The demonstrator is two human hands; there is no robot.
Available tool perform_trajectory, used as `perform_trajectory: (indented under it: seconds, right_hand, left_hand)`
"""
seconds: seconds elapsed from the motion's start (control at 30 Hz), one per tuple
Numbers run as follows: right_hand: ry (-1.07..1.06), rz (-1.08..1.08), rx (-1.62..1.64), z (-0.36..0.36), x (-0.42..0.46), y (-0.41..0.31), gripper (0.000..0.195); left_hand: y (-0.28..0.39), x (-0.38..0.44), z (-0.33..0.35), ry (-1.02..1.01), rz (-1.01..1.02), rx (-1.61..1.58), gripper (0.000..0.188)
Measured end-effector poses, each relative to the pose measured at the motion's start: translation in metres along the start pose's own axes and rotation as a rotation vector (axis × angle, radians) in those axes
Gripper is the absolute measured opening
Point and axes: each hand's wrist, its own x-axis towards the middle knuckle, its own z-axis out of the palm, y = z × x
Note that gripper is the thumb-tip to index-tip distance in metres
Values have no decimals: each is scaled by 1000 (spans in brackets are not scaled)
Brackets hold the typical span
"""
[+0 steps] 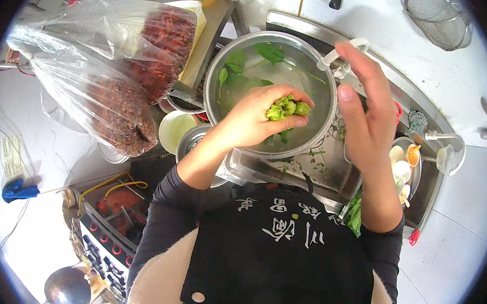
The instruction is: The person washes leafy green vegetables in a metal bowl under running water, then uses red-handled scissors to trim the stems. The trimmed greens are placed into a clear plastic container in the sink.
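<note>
A large round metal basin (334, 117) of water sits in the sink. Several green leaves (270, 53) with long stems float in it. Over the lower middle of the basin, my left hand (258, 113) grips a bunch of light green leafy vegetable (287, 107); its lower part is hidden by the hand. My right hand (369, 115) is raised to the right of the basin, near a white faucet (344, 58), fingers apart and slightly blurred, holding nothing.
Clear plastic bags (74, 49) of reddish-brown food hang at the upper left. Bowls (177, 131) stand left of the basin. Green scraps lie on the metal sink surface (332, 173). A second faucet (456, 139) and small containers (401, 169) are at right. Strainers (440, 21) hang at the upper right.
</note>
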Motion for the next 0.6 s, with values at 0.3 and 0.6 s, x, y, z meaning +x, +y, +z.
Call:
perform_trajectory:
  seconds: [0.3,0.6]
  right_hand:
    - [13,176,80,57,-37,14,81]
    - [160,115,326,43,-67,36,38]
  left_hand:
    - [28,27,23,281,53,-652,28]
    - [7,43,73,-49,94,-309,49]
